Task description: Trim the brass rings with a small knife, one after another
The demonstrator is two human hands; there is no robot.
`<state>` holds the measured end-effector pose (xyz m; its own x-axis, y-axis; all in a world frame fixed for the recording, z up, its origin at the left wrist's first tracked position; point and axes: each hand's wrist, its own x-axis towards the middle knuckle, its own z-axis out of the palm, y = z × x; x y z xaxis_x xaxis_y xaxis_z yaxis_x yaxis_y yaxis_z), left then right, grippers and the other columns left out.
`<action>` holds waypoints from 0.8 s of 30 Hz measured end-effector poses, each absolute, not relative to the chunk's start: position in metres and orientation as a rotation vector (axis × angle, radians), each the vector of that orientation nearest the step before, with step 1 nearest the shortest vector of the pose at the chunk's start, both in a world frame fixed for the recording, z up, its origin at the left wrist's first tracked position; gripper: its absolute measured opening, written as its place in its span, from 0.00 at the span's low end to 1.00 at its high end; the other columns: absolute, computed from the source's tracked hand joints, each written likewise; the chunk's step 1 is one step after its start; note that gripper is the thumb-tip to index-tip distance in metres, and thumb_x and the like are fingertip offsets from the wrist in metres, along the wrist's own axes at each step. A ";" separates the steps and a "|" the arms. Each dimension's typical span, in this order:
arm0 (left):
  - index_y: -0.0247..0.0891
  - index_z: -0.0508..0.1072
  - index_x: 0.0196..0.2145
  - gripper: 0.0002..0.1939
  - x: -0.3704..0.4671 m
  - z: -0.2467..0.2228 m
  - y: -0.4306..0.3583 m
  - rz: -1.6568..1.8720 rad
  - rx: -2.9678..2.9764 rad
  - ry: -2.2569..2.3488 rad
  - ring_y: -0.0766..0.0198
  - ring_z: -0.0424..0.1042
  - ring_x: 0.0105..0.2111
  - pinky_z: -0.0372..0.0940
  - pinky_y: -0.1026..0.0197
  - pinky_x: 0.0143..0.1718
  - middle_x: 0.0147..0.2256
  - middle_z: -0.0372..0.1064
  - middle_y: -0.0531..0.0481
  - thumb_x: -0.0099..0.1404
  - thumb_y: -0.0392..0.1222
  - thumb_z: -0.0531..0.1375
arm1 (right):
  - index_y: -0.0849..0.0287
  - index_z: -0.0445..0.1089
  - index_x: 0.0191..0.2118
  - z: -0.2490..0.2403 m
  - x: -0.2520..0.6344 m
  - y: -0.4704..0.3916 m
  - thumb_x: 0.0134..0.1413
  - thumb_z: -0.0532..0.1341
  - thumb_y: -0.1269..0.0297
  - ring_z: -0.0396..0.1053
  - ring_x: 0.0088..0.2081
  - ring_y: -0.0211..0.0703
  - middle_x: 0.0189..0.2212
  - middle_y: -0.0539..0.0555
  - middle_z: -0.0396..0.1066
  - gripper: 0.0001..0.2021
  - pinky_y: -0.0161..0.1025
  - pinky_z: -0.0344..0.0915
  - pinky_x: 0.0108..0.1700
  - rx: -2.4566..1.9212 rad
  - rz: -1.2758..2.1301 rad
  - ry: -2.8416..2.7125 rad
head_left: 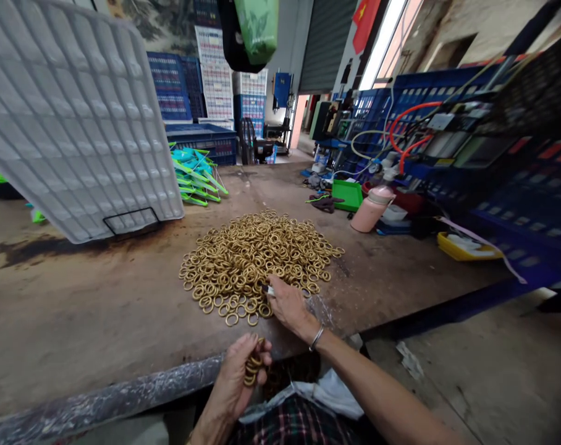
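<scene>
A wide pile of brass-coloured rings (pixel 262 250) lies on the brown table (pixel 136 321). Below its near edge, at the table's front, my left hand (pixel 243 368) is closed around several of these rings, which show between palm and fingers. My right hand (pixel 287 303) reaches to the pile's near right side, with a metal bracelet (pixel 316 339) on the wrist. Its fingers are pinched on a small dark and white object (pixel 268 289), too small to name, that touches the rings.
A grey-white ribbed plastic panel (pixel 86 123) leans at the left. Bright green hangers (pixel 197 179) lie behind it. At the right are a pink bottle (pixel 372 210), a green tray (pixel 348 194), a yellow tray (pixel 466 247) and a machine with orange hoses (pixel 394 133).
</scene>
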<state>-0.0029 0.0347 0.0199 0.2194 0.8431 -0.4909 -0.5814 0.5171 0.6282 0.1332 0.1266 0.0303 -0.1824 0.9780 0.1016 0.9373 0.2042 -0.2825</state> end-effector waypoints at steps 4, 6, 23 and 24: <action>0.35 0.66 0.27 0.17 -0.008 0.020 0.038 1.029 0.322 0.864 0.70 0.67 0.22 0.54 0.71 0.15 0.27 0.70 0.49 0.49 0.49 0.66 | 0.57 0.64 0.45 0.028 0.128 0.134 0.56 0.50 0.69 0.70 0.35 0.41 0.39 0.55 0.72 0.12 0.35 0.54 0.33 -1.843 0.237 -2.260; 0.36 0.66 0.28 0.16 -0.010 0.020 0.040 1.022 0.309 0.822 0.70 0.66 0.21 0.53 0.71 0.15 0.26 0.69 0.51 0.49 0.48 0.66 | 0.57 0.65 0.43 0.027 0.128 0.136 0.56 0.50 0.70 0.70 0.35 0.40 0.38 0.55 0.72 0.11 0.34 0.54 0.33 -1.850 0.262 -2.256; 0.38 0.70 0.33 0.12 -0.003 0.023 0.051 1.166 0.822 1.200 0.71 0.59 0.16 0.54 0.69 0.17 0.19 0.63 0.57 0.53 0.47 0.62 | 0.59 0.66 0.33 0.026 0.143 0.109 0.48 0.53 0.69 0.60 0.28 0.35 0.26 0.47 0.65 0.06 0.32 0.57 0.32 -1.412 0.991 -1.815; 0.39 0.72 0.35 0.11 -0.003 0.022 0.050 1.202 0.920 1.249 0.69 0.61 0.19 0.57 0.68 0.20 0.20 0.64 0.56 0.53 0.44 0.63 | 0.58 0.65 0.32 0.027 0.142 0.106 0.46 0.54 0.69 0.59 0.27 0.34 0.24 0.46 0.64 0.06 0.31 0.56 0.31 -1.406 1.086 -1.746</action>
